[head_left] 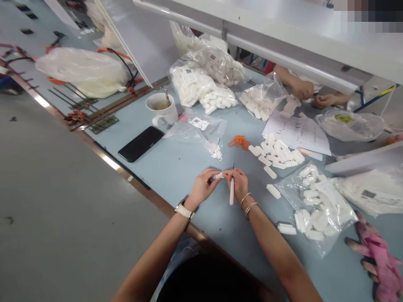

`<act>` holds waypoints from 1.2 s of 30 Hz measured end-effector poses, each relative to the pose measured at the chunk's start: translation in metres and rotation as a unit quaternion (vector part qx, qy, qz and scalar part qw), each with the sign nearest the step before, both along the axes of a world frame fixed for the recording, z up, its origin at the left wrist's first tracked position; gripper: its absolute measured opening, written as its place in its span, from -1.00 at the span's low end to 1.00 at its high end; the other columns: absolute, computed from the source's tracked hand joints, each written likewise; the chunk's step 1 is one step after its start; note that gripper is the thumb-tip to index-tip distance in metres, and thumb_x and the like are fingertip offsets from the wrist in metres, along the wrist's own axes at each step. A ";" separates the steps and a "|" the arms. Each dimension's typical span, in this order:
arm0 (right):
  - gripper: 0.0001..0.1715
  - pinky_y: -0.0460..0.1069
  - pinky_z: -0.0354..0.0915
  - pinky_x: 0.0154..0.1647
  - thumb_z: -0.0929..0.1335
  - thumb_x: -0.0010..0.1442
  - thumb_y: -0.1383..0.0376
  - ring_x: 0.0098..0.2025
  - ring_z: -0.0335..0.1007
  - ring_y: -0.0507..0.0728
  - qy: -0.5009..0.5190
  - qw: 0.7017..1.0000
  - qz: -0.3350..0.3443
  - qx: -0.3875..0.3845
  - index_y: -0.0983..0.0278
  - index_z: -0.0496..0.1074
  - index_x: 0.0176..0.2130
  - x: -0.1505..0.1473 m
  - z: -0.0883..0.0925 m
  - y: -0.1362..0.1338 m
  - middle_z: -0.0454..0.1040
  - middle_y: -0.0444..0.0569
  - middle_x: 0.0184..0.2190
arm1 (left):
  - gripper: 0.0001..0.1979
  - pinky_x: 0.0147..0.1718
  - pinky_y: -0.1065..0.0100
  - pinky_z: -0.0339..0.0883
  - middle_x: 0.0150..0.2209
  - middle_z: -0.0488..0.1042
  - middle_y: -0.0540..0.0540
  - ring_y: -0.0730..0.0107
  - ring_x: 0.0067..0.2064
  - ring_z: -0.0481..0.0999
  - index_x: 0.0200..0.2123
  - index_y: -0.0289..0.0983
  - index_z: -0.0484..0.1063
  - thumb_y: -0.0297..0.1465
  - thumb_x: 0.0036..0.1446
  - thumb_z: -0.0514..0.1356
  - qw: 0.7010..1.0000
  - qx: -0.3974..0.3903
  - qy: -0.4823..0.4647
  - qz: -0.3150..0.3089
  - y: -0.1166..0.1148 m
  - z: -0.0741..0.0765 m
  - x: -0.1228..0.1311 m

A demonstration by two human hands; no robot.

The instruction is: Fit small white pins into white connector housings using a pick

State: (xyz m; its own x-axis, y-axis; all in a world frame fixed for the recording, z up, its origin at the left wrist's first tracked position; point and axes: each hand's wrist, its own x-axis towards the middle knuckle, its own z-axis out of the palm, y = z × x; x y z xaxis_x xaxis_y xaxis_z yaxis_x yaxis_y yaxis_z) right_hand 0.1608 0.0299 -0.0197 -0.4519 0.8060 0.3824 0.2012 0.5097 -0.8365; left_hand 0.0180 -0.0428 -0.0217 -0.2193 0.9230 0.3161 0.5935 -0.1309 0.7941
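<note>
My left hand (202,187) is closed on a small white plastic part (218,176), pinched between thumb and fingers. In my right hand (239,183) is a tool with a pale pink handle (232,193) and a thin dark tip, its tip pointing away from me. The right fingertips meet the white part's near end. Beyond my hands lies a small heap of tiny white pieces (217,152), by the mouth of a clear labelled bag (198,126). To the right of it are orange clip-like parts (239,141) and a pile of white plastic parts (277,152).
A black phone (140,144) and a mug with a spoon (162,110) stand at left. Filled plastic bags (201,79) lie at the back, another bag of white parts (321,205) at right, near pink gloves (379,260). A co-worker's hands (304,89) are across the table, below a shelf.
</note>
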 end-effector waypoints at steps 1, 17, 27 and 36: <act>-0.68 -0.01 0.36 -0.30 0.28 0.20 0.26 -0.37 0.41 0.09 0.000 1.000 0.002 0.008 0.19 0.21 -0.57 0.000 0.000 0.000 0.47 -0.11 -0.54 | -0.83 -0.43 0.40 0.35 -0.22 0.50 -0.16 0.43 -0.37 0.43 -0.20 -0.27 0.48 -0.33 0.19 0.17 1.000 0.003 0.003 0.002 0.000 -0.001 0.000; -0.67 0.04 0.31 -0.13 0.38 0.09 0.19 -0.24 0.44 0.13 -0.021 0.994 -0.008 -0.103 0.18 0.15 -0.53 0.002 0.006 0.007 0.55 -0.05 -0.39 | -0.82 -0.48 0.45 0.34 -0.25 0.48 -0.14 0.49 -0.39 0.42 -0.22 -0.28 0.47 -0.30 0.22 0.15 0.999 0.045 -0.006 -0.009 0.001 -0.001 0.000; -0.62 0.00 0.35 -0.23 0.38 0.07 0.11 -0.30 0.47 0.11 -0.013 0.986 0.022 -0.164 0.19 0.14 -0.53 0.002 0.000 0.013 0.55 -0.09 -0.43 | -0.82 -0.44 0.42 0.37 -0.26 0.48 -0.17 0.46 -0.38 0.44 -0.23 -0.30 0.46 -0.31 0.22 0.14 0.999 0.048 0.008 -0.019 0.002 -0.001 0.000; -0.58 -0.01 0.36 -0.25 0.37 0.03 0.02 -0.37 0.46 0.09 -0.020 0.980 0.023 -0.198 0.18 0.11 -0.54 -0.001 0.009 0.016 0.54 -0.10 -0.46 | -0.82 -0.41 0.41 0.38 -0.24 0.50 -0.16 0.46 -0.39 0.44 -0.22 -0.29 0.47 -0.31 0.21 0.14 0.999 0.028 0.006 -0.019 0.002 0.003 -0.001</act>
